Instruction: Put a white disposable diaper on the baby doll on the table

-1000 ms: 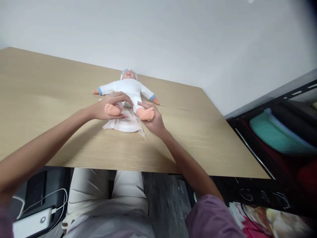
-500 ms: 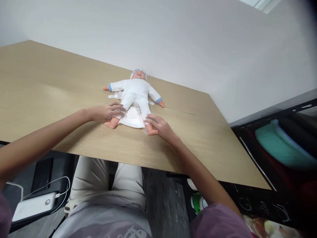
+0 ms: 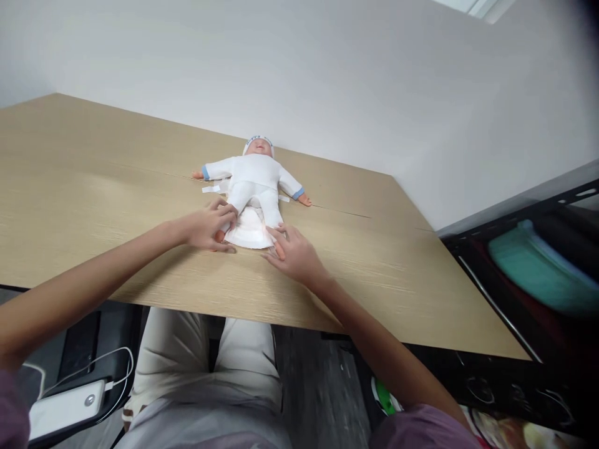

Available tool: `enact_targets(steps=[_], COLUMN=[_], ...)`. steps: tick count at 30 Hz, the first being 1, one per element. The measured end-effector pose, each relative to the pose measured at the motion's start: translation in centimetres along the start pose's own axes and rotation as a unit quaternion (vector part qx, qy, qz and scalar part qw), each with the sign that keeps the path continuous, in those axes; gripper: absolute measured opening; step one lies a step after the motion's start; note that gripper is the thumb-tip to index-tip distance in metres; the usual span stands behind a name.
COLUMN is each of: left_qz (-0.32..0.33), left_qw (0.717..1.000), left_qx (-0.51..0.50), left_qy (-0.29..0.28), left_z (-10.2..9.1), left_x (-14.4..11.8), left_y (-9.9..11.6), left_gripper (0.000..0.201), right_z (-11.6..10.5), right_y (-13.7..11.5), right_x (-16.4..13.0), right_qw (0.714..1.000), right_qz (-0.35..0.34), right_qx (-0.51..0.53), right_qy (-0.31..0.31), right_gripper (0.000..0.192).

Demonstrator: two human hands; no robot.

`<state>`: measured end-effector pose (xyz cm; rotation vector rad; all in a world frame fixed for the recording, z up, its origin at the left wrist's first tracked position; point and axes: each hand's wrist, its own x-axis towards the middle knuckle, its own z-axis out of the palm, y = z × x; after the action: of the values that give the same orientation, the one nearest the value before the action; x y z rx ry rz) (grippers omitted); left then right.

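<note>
A baby doll (image 3: 255,169) in a white outfit with blue cuffs and a printed cap lies on its back, arms spread. Beneath its hips an unfolded white diaper (image 3: 250,232) fans out between the legs, and its side tabs stick out at both sides. My left hand (image 3: 210,226) is curled round the lower leg on the left, covering most of that foot. Round the foot and ankle on the right, my right hand (image 3: 296,254) is closed, fingertips at the diaper's edge. Both hands partly hide the doll's feet.
The wooden tabletop (image 3: 116,206) meets a pale wall (image 3: 327,75) at the back. On the right stands a black rack (image 3: 472,274) with a teal item (image 3: 538,268). A white power bank (image 3: 68,408) with a cable lies below the table's front edge on the left.
Both hands have closed further round the doll's lower legs and feet, thumbs now toward the near side. The feet are more covered. The camera view has shifted slightly.
</note>
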<state>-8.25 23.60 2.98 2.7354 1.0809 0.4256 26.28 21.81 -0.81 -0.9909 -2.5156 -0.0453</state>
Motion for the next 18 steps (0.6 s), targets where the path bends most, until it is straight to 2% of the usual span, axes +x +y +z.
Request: enact_targets(steps=[3, 6, 9, 12, 15, 18], left_qz=[-0.005, -0.023, -0.081, -0.096, -0.093, -0.141], left_qw=[1.0, 0.999, 0.992, 0.977, 0.964, 0.945], left_qx=[-0.002, -0.032, -0.093, -0.156, -0.176, -0.222], left_qy=[0.011, 0.016, 0.039, 0.107, 0.177, 0.193], left_z=[0.6, -0.1, -1.6, -3.1, -3.7, -3.5], left_x=[0.1, 0.4, 1.1, 2.9, 5.7, 9.1], left_y=[-0.1, -0.6, -1.0, -1.8, -3.2, -5.3], left_gripper=[0.033, 0.022, 0.031, 0.046, 0.054, 0.053], right_z=[1.3, 1.4, 0.7, 0.2, 0.2, 0.9], right_y=[-0.9, -0.4, 1.2, 3.3, 5.5, 7.6], right_x=[0.4, 1.6, 3.6, 6.2, 9.2, 12.4], right_qw=[0.999, 0.998, 0.993, 0.978, 0.964, 0.948], right_qz=[0.036, 0.058, 0.081, 0.097, 0.101, 0.134], right_qx=[-0.028, -0.012, 0.059, 0.155, 0.192, 0.217], right_qy=[0.017, 0.031, 0.066, 0.1, 0.152, 0.19], right_gripper=[0.043, 0.033, 0.027, 0.027, 0.032, 0.033])
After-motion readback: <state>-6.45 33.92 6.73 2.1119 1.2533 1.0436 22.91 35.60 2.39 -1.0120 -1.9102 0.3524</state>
